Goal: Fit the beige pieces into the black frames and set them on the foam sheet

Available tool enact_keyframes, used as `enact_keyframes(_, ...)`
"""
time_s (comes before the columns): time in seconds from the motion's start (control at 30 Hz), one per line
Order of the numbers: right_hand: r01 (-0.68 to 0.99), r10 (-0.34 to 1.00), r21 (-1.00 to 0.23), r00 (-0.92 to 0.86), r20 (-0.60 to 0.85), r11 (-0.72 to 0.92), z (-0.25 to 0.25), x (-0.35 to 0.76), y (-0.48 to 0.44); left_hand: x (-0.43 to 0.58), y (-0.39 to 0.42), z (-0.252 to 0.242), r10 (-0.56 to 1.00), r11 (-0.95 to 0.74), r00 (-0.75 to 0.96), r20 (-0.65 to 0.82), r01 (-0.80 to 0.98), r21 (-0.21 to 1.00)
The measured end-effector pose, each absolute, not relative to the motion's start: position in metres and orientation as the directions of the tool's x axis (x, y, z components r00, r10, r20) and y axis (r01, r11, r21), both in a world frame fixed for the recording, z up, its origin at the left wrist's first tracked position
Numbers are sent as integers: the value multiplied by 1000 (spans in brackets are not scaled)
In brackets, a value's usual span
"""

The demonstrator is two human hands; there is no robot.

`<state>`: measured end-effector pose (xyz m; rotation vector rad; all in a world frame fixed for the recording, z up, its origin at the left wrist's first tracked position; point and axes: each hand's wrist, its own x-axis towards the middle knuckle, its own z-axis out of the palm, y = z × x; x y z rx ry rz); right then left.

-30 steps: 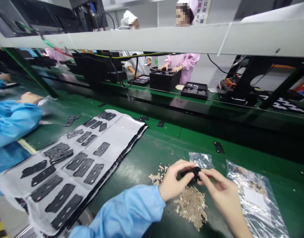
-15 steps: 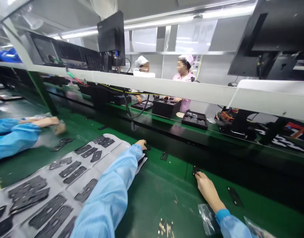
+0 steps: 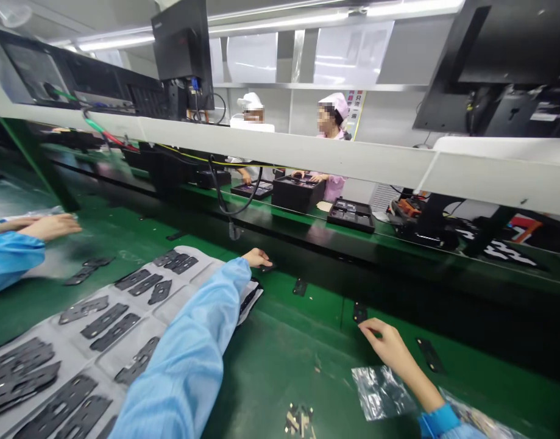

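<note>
My left hand (image 3: 258,258) reaches to the far side of the green bench, its fingers closed at a small flat black plate (image 3: 267,267). My right hand (image 3: 388,344) has thumb and forefinger pinched together just below another black plate (image 3: 360,312); whatever they may hold is too small to make out. Between the hands lies one more small black plate (image 3: 300,286), and a longer one (image 3: 429,355) is to the right. Many black plates with cut-outs, such as this one (image 3: 109,321), lie on a grey compartmented sheet (image 3: 170,317) under and beside my left arm.
Small light strips (image 3: 300,421) lie in a pile near the front. A clear plastic bag (image 3: 380,393) is under my right wrist. A co-worker's hands (image 3: 49,227) are at the left. A white rail (image 3: 284,143) crosses ahead, with two people beyond it by black trays (image 3: 350,214).
My right hand has drawn slightly back from the black plate below its fingertips. My left hand stays at its plate. The view has shifted a little, and the co-worker's hands appear further left.
</note>
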<state>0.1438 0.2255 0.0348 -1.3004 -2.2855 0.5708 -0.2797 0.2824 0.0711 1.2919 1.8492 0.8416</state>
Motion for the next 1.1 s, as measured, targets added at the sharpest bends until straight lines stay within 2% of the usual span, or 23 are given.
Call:
enact_keyframes(0.07, 609, 892, -680, -423, 157, 408, 42, 140, 210, -261, 270, 81, 974, 220, -130, -183, 391, 894)
enact_keyframes(0.17, 373, 932, -903, -354, 72, 212, 62, 132, 182, -222, 238, 96, 991, 102, 55, -120, 265, 959)
enact_keyframes(0.23, 202, 945, -974, -325, 32, 103, 78, 125, 160, -190, 210, 105, 984, 42, 165, -74, 187, 981)
enact_keyframes(0.3, 24, 952, -1000, -305, -10, -3, 95, 119, 135, -158, 179, 114, 968, 7, 247, -38, 124, 992)
enact_keyframes(0.4, -201, 928, -957, -348, -130, -210, 110, 116, 97, -113, 130, 124, 935, -122, 346, 75, 116, 986)
enact_keyframes(0.5, -255, 866, -887, -431, -252, -385, 108, 125, 65, -82, 83, 125, 860, -397, 445, 249, 277, 875)
enact_keyframes(0.57, -265, 873, -882, -412, -263, -390, 99, 133, 49, -71, 58, 117, 843, -489, 427, 328, 353, 797)
enact_keyframes(0.63, -295, 921, -904, -331, -206, -308, 88, 138, 36, -64, 38, 104, 882, -426, 339, 327, 280, 860)
enact_keyframes(0.7, -306, 954, -928, -270, -128, -211, 78, 135, 26, -57, 23, 91, 940, -200, 284, 189, 12, 980)
enact_keyframes(0.73, -298, 956, -936, -277, -102, -186, 73, 132, 21, -53, 17, 86, 951, -49, 295, 90, -144, 988)
enact_keyframes(0.8, -262, 933, -948, -350, -82, -182, 65, 121, 10, -44, 6, 80, 940, 201, 331, -80, -349, 915)
enact_keyframes(0.87, -190, 908, -969, -414, -68, -160, 59, 112, 2, -39, -3, 79, 944, 268, 292, -152, -414, 870)
enact_keyframes(0.93, -74, 917, -995, -397, -30, -65, 53, 113, -1, -43, -7, 81, 980, 178, 149, -129, -394, 902)
enact_keyframes(0.97, -17, 931, -1000, -366, -10, -17, 51, 118, -1, -49, -9, 82, 994, 107, 50, -96, -329, 938)
enact_keyframes(1.03, 59, 956, -998, -293, 5, 23, 47, 132, 3, -63, -11, 81, 993, 15, -116, -22, -55, 998)
enact_keyframes(1.1, 75, 974, -997, -225, -18, -1, 44, 149, 8, -75, -13, 73, 992, 4, -122, 35, 305, 952)
